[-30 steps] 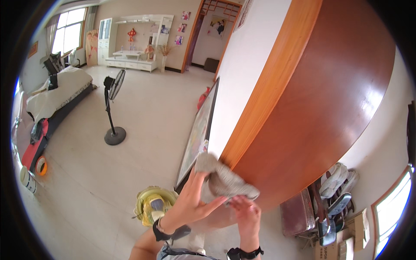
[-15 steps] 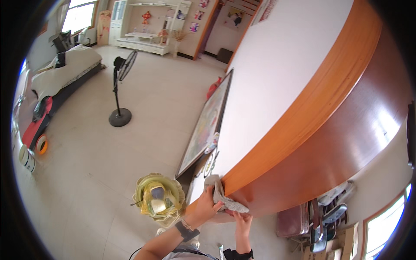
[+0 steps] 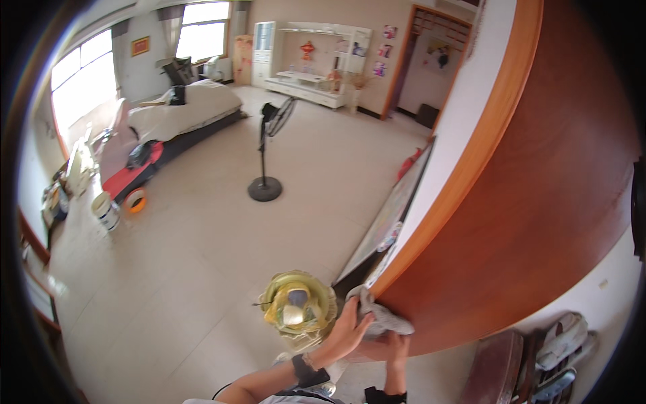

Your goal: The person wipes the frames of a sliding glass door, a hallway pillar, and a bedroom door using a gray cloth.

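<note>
A grey cloth (image 3: 382,319) is bunched over the lower corner of a large reddish-brown wooden panel (image 3: 491,222), where its orange-brown edge strip (image 3: 464,145) ends. My left hand (image 3: 346,332) grips the cloth from the left, pressing it against that corner. Under the cloth's right end my right hand (image 3: 397,347) holds it from below; its fingertips are partly hidden by the fabric. Close by on the left, a yellow-green basin (image 3: 277,283) contains yellow wrapping and a dark and a white item.
A framed picture (image 3: 377,232) leans on the white wall beside the panel. A black standing fan (image 3: 265,188) stands on the pale tiled floor. A white bucket (image 3: 105,210) and orange tape roll (image 3: 136,200) lie left. Dark red furniture (image 3: 494,367) and chairs stand lower right.
The view has swung left, so the room appears shifted right and more windows show. Both hands remain on the cloth at the panel's corner.
</note>
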The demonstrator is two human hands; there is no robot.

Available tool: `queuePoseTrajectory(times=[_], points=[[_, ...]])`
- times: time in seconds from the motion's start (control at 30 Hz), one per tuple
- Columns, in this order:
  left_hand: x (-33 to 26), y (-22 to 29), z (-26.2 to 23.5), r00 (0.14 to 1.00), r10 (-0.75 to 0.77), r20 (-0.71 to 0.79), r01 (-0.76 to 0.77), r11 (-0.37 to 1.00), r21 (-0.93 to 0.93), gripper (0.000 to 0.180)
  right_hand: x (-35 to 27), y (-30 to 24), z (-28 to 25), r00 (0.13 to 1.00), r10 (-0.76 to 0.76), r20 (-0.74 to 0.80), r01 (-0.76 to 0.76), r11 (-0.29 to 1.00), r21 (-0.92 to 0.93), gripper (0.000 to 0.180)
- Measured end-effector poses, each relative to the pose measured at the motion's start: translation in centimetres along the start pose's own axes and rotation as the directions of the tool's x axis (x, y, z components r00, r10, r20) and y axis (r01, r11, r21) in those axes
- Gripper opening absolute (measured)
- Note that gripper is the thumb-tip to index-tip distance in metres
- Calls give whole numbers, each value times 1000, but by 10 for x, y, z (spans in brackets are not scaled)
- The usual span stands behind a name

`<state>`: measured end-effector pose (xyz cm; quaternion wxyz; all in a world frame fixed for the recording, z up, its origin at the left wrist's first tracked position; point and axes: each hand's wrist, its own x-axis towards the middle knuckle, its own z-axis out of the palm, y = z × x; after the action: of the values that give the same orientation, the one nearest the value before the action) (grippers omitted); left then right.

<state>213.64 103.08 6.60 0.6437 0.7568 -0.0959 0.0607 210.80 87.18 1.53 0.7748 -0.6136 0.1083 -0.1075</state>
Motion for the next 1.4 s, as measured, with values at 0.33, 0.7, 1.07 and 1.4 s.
queuePoseTrajectory(times=[0.33, 0.7, 1.07, 1.4], points=[[27, 30, -6, 995, 92, 29, -94, 994, 58, 44, -2, -73, 34, 979, -26, -202, 8, 996, -87, 36], [-4, -167, -123, 920, -170, 353, 28, 927, 374, 43, 9, 92, 118, 967, -255, 9, 146, 523, -840, 23], [-48, -159, -406, 941, -242, -237, 330, 493, 805, 57, -5, 160, 362, 866, 128, 483, 22, 956, -293, 24], [36, -156, -489, 907, -329, -262, 396, 879, 265, 41, 53, 194, 523, 583, 368, 724, 57, 871, -488, 29]])
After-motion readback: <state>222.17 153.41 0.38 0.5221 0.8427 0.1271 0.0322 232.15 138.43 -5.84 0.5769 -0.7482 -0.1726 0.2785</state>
